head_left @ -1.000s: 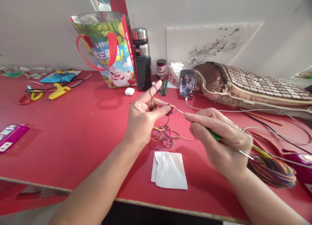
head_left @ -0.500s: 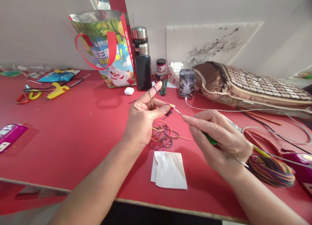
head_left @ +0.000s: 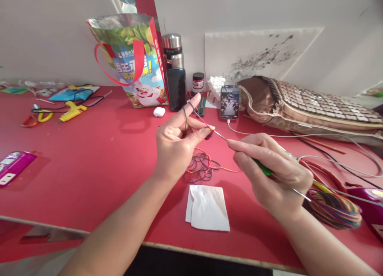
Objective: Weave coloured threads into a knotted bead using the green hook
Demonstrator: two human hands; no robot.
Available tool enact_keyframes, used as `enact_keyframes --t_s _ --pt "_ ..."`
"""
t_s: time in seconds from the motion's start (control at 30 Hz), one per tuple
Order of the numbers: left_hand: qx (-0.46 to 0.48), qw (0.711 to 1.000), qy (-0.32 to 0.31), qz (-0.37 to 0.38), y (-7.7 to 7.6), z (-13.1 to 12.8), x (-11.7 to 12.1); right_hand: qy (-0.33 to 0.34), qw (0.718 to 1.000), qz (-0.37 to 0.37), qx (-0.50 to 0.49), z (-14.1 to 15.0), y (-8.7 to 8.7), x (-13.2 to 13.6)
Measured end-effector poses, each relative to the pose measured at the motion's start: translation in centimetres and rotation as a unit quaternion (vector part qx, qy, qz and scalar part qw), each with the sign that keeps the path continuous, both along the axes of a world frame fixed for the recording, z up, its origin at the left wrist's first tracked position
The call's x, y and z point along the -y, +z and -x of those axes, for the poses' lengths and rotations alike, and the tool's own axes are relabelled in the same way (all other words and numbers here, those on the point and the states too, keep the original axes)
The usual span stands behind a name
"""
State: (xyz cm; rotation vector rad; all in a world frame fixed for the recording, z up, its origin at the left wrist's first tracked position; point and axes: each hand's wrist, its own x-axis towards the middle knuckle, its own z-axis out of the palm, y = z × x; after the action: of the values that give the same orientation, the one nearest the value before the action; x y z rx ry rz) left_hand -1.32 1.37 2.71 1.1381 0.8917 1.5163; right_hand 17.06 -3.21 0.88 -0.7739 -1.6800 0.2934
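Thumb and fingers of my left hand [head_left: 178, 138] pinch a small dark crocheted piece [head_left: 209, 135], mostly covered by the fingertips. Multicoloured yarn [head_left: 201, 118] runs from it up around my raised left index finger. My right hand [head_left: 272, 170] grips a crochet hook [head_left: 220, 135] with a green handle, held like a pen; its thin metal tip meets the piece at the left fingertips, and its other end sticks out behind the palm. A loose tangle of the same yarn [head_left: 205, 168] lies on the table beneath my hands.
On the red table [head_left: 89, 176] lies a folded white tissue [head_left: 209, 208]. A yarn skein [head_left: 333, 208] is at right. Behind stand a shopping bag [head_left: 140, 68], a dark phone [head_left: 176, 88], a lit phone [head_left: 229, 102] on a cable and a quilted bag [head_left: 323, 104]. A yellow glue gun [head_left: 72, 111] is left.
Both hands have shifted very slightly to the right, and the hook's tip stays at the piece. My left index finger points up a little higher.
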Motion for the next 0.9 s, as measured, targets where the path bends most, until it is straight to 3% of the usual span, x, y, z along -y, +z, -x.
enact_keyframes --t_s 0.13,0.27,0.5,0.9 --pt "0.114 0.979 -0.098 0.135 -0.3 0.4 -0.9 -0.005 0.999 -0.010 0.039 -0.3 0.1 -0.1" --pt "0.165 0.949 -0.138 0.231 -0.5 0.5 -1.3 -0.017 0.996 -0.046 0.079 -0.6 0.0 -0.3" --pt "0.119 0.982 -0.096 0.111 -0.5 -0.1 -1.0 -0.025 0.997 -0.043 0.066 -0.4 -0.3 -0.1" --pt "0.137 0.976 -0.111 0.129 -0.2 0.2 -0.9 -0.010 0.998 -0.038 0.051 -0.4 0.0 -0.1"
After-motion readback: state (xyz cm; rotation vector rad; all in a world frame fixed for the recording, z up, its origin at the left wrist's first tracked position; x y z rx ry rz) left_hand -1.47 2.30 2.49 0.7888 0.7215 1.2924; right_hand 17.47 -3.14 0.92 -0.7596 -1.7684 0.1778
